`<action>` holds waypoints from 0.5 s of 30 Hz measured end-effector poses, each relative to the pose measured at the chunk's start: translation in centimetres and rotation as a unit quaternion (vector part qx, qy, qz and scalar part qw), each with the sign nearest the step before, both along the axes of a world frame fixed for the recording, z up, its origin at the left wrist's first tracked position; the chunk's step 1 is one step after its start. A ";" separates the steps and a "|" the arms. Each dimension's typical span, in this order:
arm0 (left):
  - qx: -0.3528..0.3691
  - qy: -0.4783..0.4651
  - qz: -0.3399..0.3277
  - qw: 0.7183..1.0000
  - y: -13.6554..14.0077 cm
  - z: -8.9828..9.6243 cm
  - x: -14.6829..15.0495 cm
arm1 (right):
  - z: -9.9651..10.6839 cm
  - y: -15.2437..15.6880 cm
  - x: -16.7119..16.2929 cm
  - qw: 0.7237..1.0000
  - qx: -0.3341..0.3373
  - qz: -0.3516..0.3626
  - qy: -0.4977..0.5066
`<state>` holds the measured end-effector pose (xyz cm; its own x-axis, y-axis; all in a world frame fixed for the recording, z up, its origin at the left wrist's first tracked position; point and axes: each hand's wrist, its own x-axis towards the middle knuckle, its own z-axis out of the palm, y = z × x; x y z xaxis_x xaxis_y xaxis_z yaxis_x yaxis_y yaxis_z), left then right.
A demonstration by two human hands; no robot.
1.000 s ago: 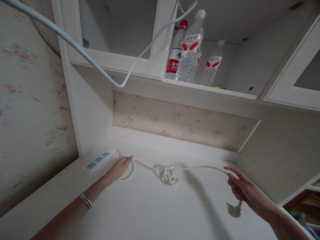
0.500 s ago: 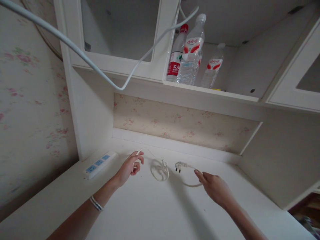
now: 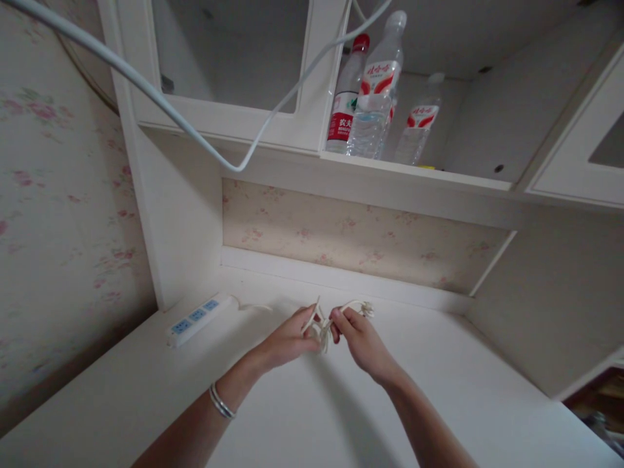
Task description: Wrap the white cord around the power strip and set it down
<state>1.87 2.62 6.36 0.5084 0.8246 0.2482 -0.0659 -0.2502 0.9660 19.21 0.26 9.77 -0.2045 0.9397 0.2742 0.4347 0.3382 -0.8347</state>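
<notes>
Head view | left hand (image 3: 288, 337) held loops of the white cord (image 3: 325, 333), right hand (image 3: 359, 339) pinched it alongside — bunch between them above the table (image 3: 439, 370), power strip (image 3: 197, 322) lying left | step: apparently working the tangle | next: likely called for steadying one side, easing a loop loose

spreads white and flat towards six o'clock as a surface (image 3: 475, 377), bearing a power strip (image 3: 207, 323) between nine and ten o'clock, with blue sockets (image 3: 197, 315) facing up. runs towards one o'clock as a white shelf (image 3: 448, 177), bearing, upright, a red-capped bottle (image 3: 342, 110), a tall clear bottle (image 3: 376, 91) beside, and another clear bottle (image 3: 420, 123) towards three o'clock.
</notes>
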 end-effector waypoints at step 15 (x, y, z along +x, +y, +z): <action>0.226 0.174 0.216 0.934 -1.8 -0.8 0.5 | 0.3 4.0 -1.6 0.998 -0.052 -0.021 0.008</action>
